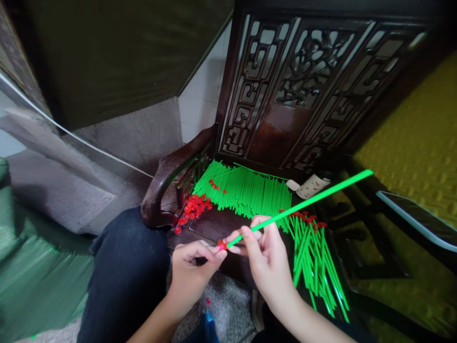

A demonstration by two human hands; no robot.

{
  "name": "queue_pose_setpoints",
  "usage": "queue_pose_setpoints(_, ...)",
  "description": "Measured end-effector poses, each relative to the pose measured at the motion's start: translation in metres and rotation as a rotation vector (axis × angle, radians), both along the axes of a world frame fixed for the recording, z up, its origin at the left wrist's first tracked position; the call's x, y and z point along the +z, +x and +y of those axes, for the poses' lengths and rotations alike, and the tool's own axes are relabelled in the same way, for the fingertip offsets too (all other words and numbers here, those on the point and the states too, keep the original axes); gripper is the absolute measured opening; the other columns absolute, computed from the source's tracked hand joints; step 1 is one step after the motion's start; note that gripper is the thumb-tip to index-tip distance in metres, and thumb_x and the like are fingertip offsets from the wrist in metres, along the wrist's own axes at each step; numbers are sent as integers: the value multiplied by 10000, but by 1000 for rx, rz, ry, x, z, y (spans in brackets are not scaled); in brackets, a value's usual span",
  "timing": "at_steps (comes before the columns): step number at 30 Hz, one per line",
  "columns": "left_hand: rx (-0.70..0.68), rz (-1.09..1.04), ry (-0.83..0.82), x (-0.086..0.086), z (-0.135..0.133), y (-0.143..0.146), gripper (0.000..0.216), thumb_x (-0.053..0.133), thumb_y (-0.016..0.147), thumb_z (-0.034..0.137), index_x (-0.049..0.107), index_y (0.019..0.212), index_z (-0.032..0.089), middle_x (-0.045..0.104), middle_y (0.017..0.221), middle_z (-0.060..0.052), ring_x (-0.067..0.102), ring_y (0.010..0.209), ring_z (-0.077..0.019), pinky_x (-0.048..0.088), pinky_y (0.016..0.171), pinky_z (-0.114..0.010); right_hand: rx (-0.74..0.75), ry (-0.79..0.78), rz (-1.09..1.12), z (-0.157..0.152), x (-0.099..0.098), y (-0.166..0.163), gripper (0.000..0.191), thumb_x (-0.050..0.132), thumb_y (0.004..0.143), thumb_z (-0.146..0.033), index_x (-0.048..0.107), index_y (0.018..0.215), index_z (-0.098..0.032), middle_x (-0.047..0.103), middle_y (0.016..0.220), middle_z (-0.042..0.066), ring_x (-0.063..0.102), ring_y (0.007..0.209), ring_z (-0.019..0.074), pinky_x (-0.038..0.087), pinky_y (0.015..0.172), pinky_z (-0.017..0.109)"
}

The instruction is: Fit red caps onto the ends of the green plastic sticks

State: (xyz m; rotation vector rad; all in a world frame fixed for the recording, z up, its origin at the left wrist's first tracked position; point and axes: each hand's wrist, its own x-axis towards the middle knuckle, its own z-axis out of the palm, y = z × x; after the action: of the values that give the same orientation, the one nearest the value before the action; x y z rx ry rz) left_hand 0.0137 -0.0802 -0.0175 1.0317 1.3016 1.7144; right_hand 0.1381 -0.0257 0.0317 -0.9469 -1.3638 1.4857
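In the head view, the left hand (194, 271) pinches a small red cap (222, 245) between thumb and index finger, the fingers clamped on it. The right hand (269, 252) has its thumb and fingers closed on a green stick (314, 196), whose lower end meets the red cap; how far it goes in cannot be told. From there the stick slants up to the right, past the hand, its far end free in the air. Both hands hang above the front of the seat (210, 224) of a dark wooden chair with a carved openwork backrest (278, 131).

Across the back of the seat lies a broad layer of loose green sticks (246, 188), roughly side by side, with a few red caps on top toward the left. A heap of red caps (196, 206) sits beside the left armrest (164, 183). To the right of the hands, a bundle of green sticks (314, 262) spreads toward the front, red caps clustered at its far end. Behind that bundle lies a pale patterned bottle (313, 186). Farther right is a flat, dark, light-edged device (417, 216). The person's dark trouser leg (124, 276) is at lower left, next to green cloth (39, 271).
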Motion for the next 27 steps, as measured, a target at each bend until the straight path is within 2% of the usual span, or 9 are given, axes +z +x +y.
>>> queue_pose_setpoints(8,59,103,85,0,0,0,220,699,686,60,597,530,178,670,568,19,598,520,-118,477,538,-240,-110,15,68,-8,-8,-9,137,505,918,-317,393,867,-256,653,766,-28,692,756,137,580,586,226)
queue_pose_setpoints(13,83,144,2,2,0,0,233,695,705,113,592,512,192,656,555,9,609,526,-143,493,558,-268,-114,27,81,-12,-16,-12,115,471,933,-309,372,901,-261,650,862,-1,683,848,158,584,687,295)
queue_pose_setpoints(17,92,164,-77,2,2,-2,214,707,703,153,604,520,195,678,576,-8,653,605,-174,509,641,-284,-100,-23,92,-5,-14,-14,148,495,921,-318,370,872,-256,649,834,-11,684,846,162,581,687,301)
queue_pose_setpoints(20,54,49,-146,1,6,-6,54,720,698,186,673,674,192,725,717,-34,675,723,-186,508,695,-270,-114,-71,97,6,-7,-11,178,542,894,-332,385,868,-253,652,771,-31,691,811,163,575,653,283)
queue_pose_setpoints(23,-38,-192,-167,-1,10,-8,218,717,713,222,672,925,203,725,886,-44,662,796,-162,507,742,-255,-118,-107,98,15,1,-5,185,554,885,-346,395,883,-252,669,709,-42,697,755,160,559,637,275)
queue_pose_setpoints(27,-99,-310,-186,-2,14,-7,170,735,694,221,684,851,180,706,861,-34,639,804,-141,493,760,-233,-21,-131,34,20,7,-1,192,575,868,-355,432,850,-228,705,700,-12,698,751,164,531,662,267)
